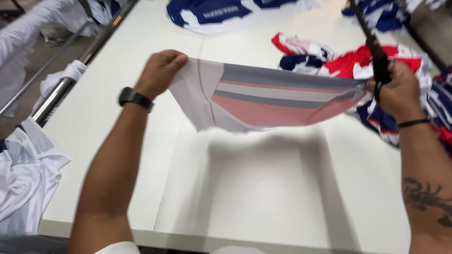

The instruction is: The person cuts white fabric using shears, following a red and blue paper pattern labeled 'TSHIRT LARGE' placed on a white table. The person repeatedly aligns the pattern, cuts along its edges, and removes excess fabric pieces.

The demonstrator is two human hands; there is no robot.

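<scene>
I hold a piece of thin fabric (263, 101) stretched in the air above a white table (263, 197). It is pale with grey, white and pink stripes, seen from its faded back side. My left hand (160, 70) pinches its left edge; a black watch sits on that wrist. My right hand (398, 91) grips the right edge together with a long dark tool (374, 47) that slants up to the top of the view. The cloth's lower edge hangs free and casts a shadow on the table.
A heap of red, white and navy fabric pieces (358, 61) lies at the right behind the held cloth. Navy and white garments (212, 14) lie at the far edge. White cloth (23, 174) hangs at the left by a metal rail (70, 80).
</scene>
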